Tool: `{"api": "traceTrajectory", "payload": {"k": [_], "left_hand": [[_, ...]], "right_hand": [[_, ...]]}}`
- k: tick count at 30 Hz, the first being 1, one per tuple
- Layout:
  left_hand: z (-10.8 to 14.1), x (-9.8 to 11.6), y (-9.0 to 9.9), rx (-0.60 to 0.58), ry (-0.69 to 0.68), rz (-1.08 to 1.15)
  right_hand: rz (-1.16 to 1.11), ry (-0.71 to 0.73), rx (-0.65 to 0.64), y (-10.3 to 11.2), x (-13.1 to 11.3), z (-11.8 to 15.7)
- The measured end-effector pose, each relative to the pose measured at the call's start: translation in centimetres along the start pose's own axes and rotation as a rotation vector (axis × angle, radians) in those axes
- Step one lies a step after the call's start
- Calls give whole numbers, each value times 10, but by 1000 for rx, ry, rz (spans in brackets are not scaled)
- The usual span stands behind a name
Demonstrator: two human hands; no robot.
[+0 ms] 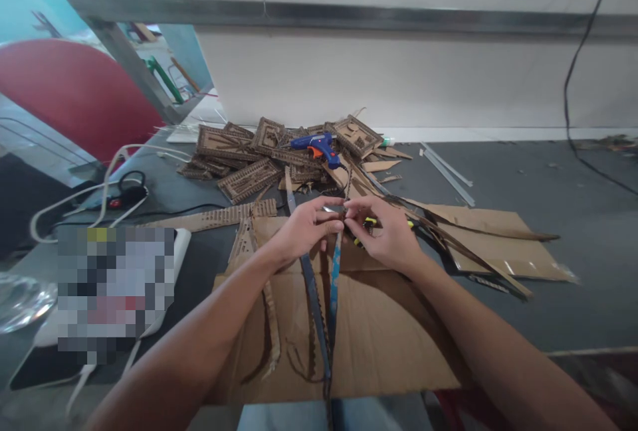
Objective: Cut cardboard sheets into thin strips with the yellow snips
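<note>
Workpiece: the blue strip (333,278) is narrow and flat, with lighter patches on its blue face and a brown edge. It stands slanted above a brown cardboard sheet (389,338), its lower part converging with a grey-blue strip (310,285) near the sheet's front edge.

Hand position: the left hand (312,225) and the right hand (386,232) meet at the strip's upper end. The fingers of both are closed in a pinch on it; they cover the exact contact point.

Markings: the face of the white-edged device (181,250) at left is pixelated, so its content is unreadable. Any lettering on the blue glue gun (323,145) is too small to read.

Surroundings: the glue gun, with an orange trigger, lies on a pile of corrugated panels (249,180) at the rear of the counter (523,182). Translucent sticks (448,175) lie to its right. Long dark strips (478,226) cross a second cardboard piece (491,252). The right hand partly obstructs a yellow-and-black object (369,222).
</note>
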State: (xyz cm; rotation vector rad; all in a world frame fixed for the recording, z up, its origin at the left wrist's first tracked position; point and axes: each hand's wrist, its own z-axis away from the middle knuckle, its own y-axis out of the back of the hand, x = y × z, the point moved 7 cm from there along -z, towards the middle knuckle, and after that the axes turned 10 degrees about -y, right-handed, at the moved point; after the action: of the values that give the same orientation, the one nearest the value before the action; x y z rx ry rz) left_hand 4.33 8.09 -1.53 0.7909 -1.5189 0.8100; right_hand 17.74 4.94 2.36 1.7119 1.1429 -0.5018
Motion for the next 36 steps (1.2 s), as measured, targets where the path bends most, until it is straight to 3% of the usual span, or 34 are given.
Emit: {"api": "traceTrajectory", "payload": {"k": [17,25,36], "left_hand": [[0,6,-2,-15,7,-71],[1,5,-3,-48,5,-68],[2,6,-3,-23,30,-62]], "right_hand": [[108,176,-13,0,-13,2],[82,79,-81,-4,-3,-1],[101,104,-89,-4,-4,-1]]}}
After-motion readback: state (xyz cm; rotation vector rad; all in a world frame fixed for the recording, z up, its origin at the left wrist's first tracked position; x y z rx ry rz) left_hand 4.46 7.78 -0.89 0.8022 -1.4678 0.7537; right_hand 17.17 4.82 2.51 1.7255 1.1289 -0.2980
